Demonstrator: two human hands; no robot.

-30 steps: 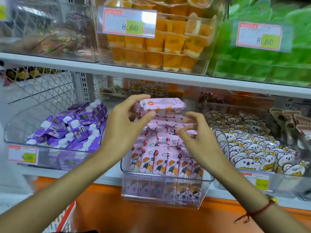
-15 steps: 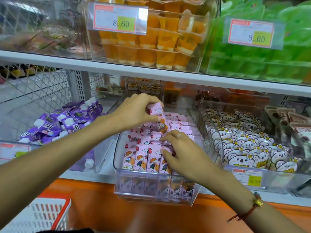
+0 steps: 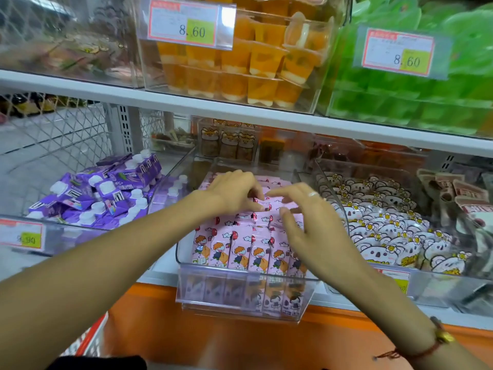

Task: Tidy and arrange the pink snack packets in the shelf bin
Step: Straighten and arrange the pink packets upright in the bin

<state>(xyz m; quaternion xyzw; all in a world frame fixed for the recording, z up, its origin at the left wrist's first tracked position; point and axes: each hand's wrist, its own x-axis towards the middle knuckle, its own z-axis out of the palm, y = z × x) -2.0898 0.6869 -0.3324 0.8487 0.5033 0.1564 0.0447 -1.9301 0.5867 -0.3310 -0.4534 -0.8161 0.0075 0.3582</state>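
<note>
No longer lifted in the left hand (image 3: 234, 192): pink cartoon-printed snack packets (image 3: 244, 252) all back inside the clear plastic shelf bin (image 3: 240, 289), front row upright. Left fingers curled onto the rear packets, right hand (image 3: 306, 222) loosely spread above them. Purple spouted pouches (image 3: 106, 190) left, koala-print packs (image 3: 386, 225) right, each separately binned; nothing blocking.

The snack packets (image 3: 241, 252) stand in rows in the shelf bin (image 3: 240, 295) before me. My left hand (image 3: 234, 192) and right hand (image 3: 306, 225) sit over the rows behind. Pouch bin (image 3: 88, 193) lies left, biscuit bin (image 3: 386, 225) right, jelly cups (image 3: 253, 65) on the shelf above.
</note>
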